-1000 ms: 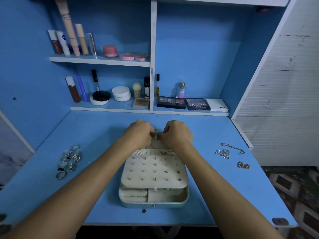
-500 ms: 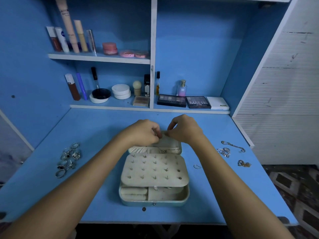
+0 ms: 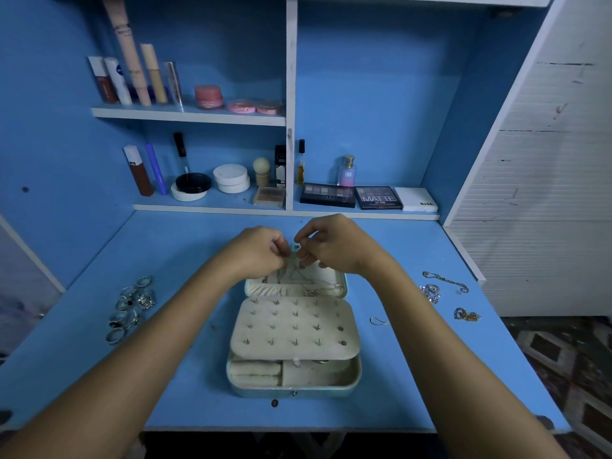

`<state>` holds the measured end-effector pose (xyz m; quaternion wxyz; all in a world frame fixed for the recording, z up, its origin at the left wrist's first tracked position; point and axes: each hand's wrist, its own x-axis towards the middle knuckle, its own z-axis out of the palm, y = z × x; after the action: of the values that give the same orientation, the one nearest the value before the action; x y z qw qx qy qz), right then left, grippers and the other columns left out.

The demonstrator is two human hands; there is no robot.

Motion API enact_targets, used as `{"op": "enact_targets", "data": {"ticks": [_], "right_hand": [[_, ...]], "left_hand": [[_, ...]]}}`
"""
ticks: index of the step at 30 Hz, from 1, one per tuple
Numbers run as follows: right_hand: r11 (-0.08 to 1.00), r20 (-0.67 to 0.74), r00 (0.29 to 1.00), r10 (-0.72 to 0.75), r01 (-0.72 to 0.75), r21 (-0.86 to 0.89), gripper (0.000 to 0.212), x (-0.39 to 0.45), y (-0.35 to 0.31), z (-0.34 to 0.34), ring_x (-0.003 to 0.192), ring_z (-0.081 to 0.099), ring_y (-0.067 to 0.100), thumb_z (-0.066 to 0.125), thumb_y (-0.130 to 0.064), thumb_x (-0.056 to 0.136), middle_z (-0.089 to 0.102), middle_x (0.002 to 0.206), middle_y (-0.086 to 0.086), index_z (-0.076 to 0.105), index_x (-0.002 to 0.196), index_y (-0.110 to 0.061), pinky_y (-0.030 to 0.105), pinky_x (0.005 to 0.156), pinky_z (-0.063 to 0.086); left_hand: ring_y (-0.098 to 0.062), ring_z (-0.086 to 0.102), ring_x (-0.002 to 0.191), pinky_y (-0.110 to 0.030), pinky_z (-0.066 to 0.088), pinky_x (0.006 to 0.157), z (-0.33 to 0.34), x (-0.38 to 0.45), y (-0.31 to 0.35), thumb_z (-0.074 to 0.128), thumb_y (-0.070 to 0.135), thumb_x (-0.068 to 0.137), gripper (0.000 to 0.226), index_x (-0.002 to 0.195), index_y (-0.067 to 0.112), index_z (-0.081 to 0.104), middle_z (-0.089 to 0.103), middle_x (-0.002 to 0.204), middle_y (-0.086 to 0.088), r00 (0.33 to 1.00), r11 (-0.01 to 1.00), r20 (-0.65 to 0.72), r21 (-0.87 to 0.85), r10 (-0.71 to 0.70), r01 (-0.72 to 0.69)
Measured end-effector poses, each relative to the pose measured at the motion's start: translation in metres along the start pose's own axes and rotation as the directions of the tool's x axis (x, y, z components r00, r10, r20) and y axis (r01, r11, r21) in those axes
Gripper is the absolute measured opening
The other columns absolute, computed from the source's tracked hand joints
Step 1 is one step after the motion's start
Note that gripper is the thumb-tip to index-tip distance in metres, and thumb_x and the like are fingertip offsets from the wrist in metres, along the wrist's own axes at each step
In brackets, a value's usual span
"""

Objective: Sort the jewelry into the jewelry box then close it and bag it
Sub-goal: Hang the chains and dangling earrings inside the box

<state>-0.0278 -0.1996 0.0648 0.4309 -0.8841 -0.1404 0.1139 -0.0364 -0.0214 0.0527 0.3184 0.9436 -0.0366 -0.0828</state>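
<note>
While the box [image 3: 293,342] lies open at the middle of the desk [image 3: 185,256], both hands meet over its raised lid [image 3: 294,281]; the left hand [image 3: 256,251] and right hand [image 3: 334,245] each have fingertips curled into a pinch on a thin chain [image 3: 299,260], which is too fine to make out fully; it seems they hold it taut so it can be hung in the lid, where other chains already lie. The peg panel [image 3: 294,326] is folded toward the person, probably to clear the lid. Rings [image 3: 130,308] wait in a cluster well to the left, bracelets [image 3: 443,291] well to the right, and 1 small hook [image 3: 377,321] lies just beside the box; grouping them by kind looks meant to ease sorting. Much remains: no bag is in view. Cosmetics fill the shelves [image 3: 188,112] behind.
</note>
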Motion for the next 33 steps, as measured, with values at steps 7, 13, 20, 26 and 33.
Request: {"op": "enact_targets", "data": {"ticks": [7, 13, 20, 26, 33], "right_hand": [[0.995, -0.069, 0.997, 0.032, -0.039, -0.096, 0.018, -0.004, 0.007, -0.006, 0.075, 0.07, 0.01, 0.059, -0.014, 0.093, 0.074, 0.086, -0.007, 0.071, 0.09, -0.027, 0.018, 0.062, 0.049], [0.854, 0.067, 0.969, 0.236, -0.174, -0.49, 0.013, -0.009, 0.013, -0.018, 0.089, 0.064, 0.011, 0.076, -0.025, 0.083, 0.071, 0.099, -0.009, 0.079, 0.095, -0.028, 0.024, 0.069, 0.049], [0.803, 0.085, 0.963, 0.254, -0.161, -0.573, 0.02, -0.007, 0.015, -0.011, 0.089, 0.068, 0.018, 0.081, -0.017, 0.077, 0.073, 0.095, -0.004, 0.08, 0.096, -0.023, 0.033, 0.082, 0.059], [0.799, 0.104, 0.966, 0.236, -0.132, -0.587, 0.021, -0.008, 0.017, -0.009, 0.096, 0.071, 0.029, 0.062, -0.006, 0.08, 0.075, 0.102, 0.011, 0.077, 0.094, -0.008, 0.043, 0.084, 0.061], [0.826, 0.108, 0.975, 0.192, -0.101, -0.555, 0.026, -0.013, 0.013, -0.008, 0.094, 0.067, 0.03, 0.05, -0.012, 0.093, 0.069, 0.113, 0.016, 0.07, 0.109, -0.003, 0.042, 0.084, 0.057]], "left_hand": [[0.003, 0.062, 0.083, -0.007, 0.04, 0.063, 0.006, -0.003, 0.002, 0.078, 0.031, 0.083, 0.009, 0.091, 0.032, 0.076, 0.07, 0.09, 0.018, 0.977, 0.975, 0.155, 0.145, 0.145, -0.167], [0.002, 0.062, 0.086, -0.013, 0.043, 0.068, 0.017, -0.002, 0.009, 0.08, 0.046, 0.078, 0.027, 0.101, 0.033, 0.077, 0.068, 0.091, 0.018, 0.958, 0.959, 0.192, 0.147, 0.211, -0.241], [0.002, 0.061, 0.086, -0.013, 0.043, 0.068, 0.021, 0.002, 0.016, 0.079, 0.033, 0.082, 0.016, 0.097, 0.029, 0.079, 0.07, 0.092, 0.017, 0.957, 0.952, 0.209, 0.19, 0.199, -0.239], [-0.01, 0.063, 0.087, -0.018, 0.045, 0.065, 0.021, 0.005, 0.012, 0.072, 0.027, 0.089, 0.008, 0.094, 0.024, 0.077, 0.069, 0.095, 0.007, 0.964, 0.947, 0.182, 0.224, 0.193, -0.232], [-0.008, 0.064, 0.084, -0.017, 0.045, 0.065, 0.02, 0.006, 0.006, 0.066, 0.027, 0.094, 0.011, 0.095, 0.022, 0.076, 0.068, 0.09, 0.009, 0.969, 0.952, 0.125, 0.198, 0.211, -0.233]]}}
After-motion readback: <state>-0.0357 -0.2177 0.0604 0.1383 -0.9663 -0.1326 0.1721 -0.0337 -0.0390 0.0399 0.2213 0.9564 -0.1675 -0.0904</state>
